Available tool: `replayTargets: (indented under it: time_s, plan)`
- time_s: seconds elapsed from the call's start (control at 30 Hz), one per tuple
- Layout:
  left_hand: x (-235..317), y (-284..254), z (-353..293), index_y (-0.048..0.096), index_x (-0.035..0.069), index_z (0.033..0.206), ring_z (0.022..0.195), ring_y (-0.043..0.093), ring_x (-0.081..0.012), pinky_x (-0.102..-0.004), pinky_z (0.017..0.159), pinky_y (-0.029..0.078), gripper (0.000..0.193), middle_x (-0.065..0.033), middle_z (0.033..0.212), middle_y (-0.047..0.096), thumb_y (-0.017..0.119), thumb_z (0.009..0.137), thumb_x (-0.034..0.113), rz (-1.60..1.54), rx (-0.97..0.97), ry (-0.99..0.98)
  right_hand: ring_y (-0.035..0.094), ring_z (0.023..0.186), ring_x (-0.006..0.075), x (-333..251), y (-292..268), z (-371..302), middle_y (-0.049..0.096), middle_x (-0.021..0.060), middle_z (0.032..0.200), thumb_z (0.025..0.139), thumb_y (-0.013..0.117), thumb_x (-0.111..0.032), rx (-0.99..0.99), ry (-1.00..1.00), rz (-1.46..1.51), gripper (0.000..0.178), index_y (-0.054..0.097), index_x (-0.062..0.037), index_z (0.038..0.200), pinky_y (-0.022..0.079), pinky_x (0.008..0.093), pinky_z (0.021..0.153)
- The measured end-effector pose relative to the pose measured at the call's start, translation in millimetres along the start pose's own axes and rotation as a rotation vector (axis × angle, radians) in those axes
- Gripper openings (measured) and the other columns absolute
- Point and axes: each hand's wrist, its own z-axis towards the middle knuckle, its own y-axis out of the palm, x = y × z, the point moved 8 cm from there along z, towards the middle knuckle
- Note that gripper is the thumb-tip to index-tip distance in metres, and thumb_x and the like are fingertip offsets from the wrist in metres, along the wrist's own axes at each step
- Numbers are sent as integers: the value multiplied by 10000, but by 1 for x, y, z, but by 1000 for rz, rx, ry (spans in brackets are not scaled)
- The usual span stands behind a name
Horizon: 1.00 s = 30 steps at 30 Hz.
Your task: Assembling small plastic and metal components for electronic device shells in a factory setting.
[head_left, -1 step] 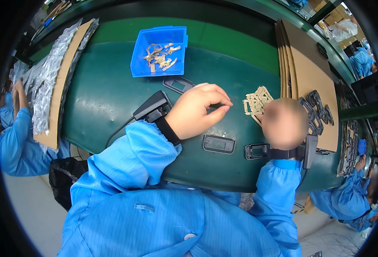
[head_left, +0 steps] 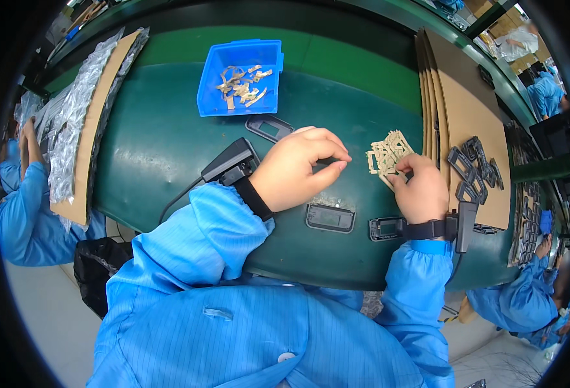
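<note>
My left hand [head_left: 301, 165] hovers over the middle of the bench, thumb and forefinger brought together in a pinch. Anything between those fingertips is too small to make out. My right hand [head_left: 422, 193] is closed at the near edge of a heap of thin beige frame-shaped pieces [head_left: 391, 150], its thumb and forefinger pinching at one of them. Beyond my left hand lies a dark plastic cover with a window [head_left: 267, 127], partly hidden by the hand. Between my forearms rest a dark rectangular shell [head_left: 330, 218] and a dark frame [head_left: 386, 228].
A blue bin [head_left: 240, 107] holding curled beige strips stands at the back. Cardboard sheets [head_left: 469, 97] with several dark frames [head_left: 472, 165] are at the right. Bubble-wrapped cardboard [head_left: 107, 97] stands at the left. A black device with a cable [head_left: 227, 160] is strapped to my left wrist. Co-workers sit on both sides.
</note>
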Motion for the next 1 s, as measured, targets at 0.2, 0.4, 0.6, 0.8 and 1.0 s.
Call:
replayTargets:
  time_s: [0.2,0.4,0.6,0.8,1.0]
  plan:
    - [-1,2,0,746,77,1031,979,655,-205,-297,720,532,144,-53,1058,715,699,896,71,5,-8,18,691,877,298,8,11,0,705,78,926,809,757,-88,-164,197,-67,136,702,-111,931,534,435,723]
    - [0,3,0,748,71,1028,979,654,-205,-297,722,534,140,-54,1057,717,695,898,75,18,-12,18,685,877,308,11,17,-1,703,72,948,823,722,-90,-107,95,-125,85,702,-124,898,527,449,711]
    - [-1,4,0,749,70,1026,967,653,-205,-297,715,533,138,-52,1052,719,693,901,85,24,-21,17,682,861,330,3,19,-3,705,81,915,827,677,-76,-106,74,-199,65,689,-126,866,525,464,710]
    - [0,4,0,750,70,1025,961,653,-206,-299,711,533,137,-52,1048,721,691,902,88,32,-26,17,695,829,346,-7,15,-3,726,91,862,798,681,-81,-61,95,-195,111,696,-128,896,539,469,705]
    - [0,3,-1,751,65,1018,953,656,-206,-302,717,535,132,-58,1038,723,697,897,77,25,-12,23,692,744,286,2,14,-2,713,95,804,773,690,-65,-120,106,10,176,713,-102,944,550,399,678]
